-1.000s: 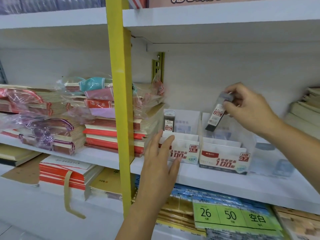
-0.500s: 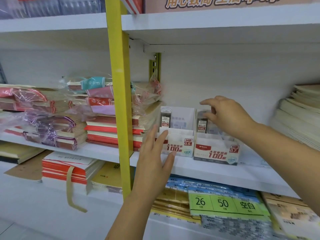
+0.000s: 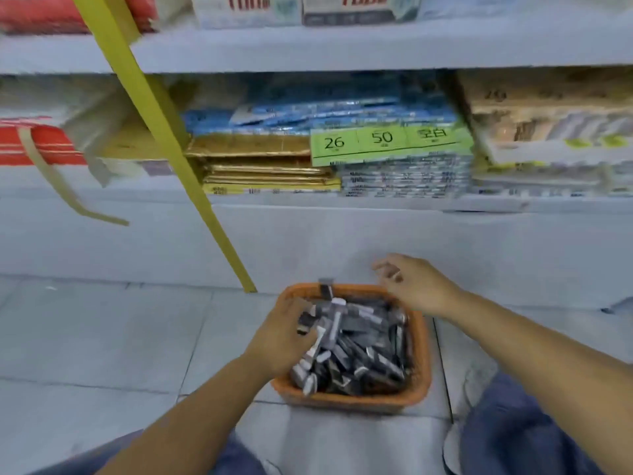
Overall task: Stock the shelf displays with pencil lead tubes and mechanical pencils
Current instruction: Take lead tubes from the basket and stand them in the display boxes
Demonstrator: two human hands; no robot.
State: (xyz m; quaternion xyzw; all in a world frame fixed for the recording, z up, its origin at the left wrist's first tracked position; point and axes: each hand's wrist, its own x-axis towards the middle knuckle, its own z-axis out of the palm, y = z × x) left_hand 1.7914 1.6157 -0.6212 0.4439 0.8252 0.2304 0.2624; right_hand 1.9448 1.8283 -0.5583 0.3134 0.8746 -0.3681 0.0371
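An orange basket point(image 3: 423, 354) stands on the floor tiles, heaped with several dark pencil lead tubes point(image 3: 363, 351) with pale caps. My left hand point(image 3: 281, 341) reaches into its near left side, fingers curled round one dark tube point(image 3: 305, 322). My right hand point(image 3: 418, 289) hovers over the basket's far right corner, fingers loosely spread and holding nothing. The two white lead display boxes point(image 3: 239, 8) point(image 3: 356, 10) show only as their lower fronts on the shelf at the top edge. The picture is motion-blurred.
A yellow shelf upright point(image 3: 164, 132) slants down to the floor just left of the basket. The lower shelf holds stacked paper packs and a green price label point(image 3: 383, 142). Blue-trousered knees point(image 3: 527, 433) flank the basket at the bottom.
The view has swung down from the display boxes to the floor basket. My right hand left the shelf box and came down over the basket; my left hand dropped into the tubes.
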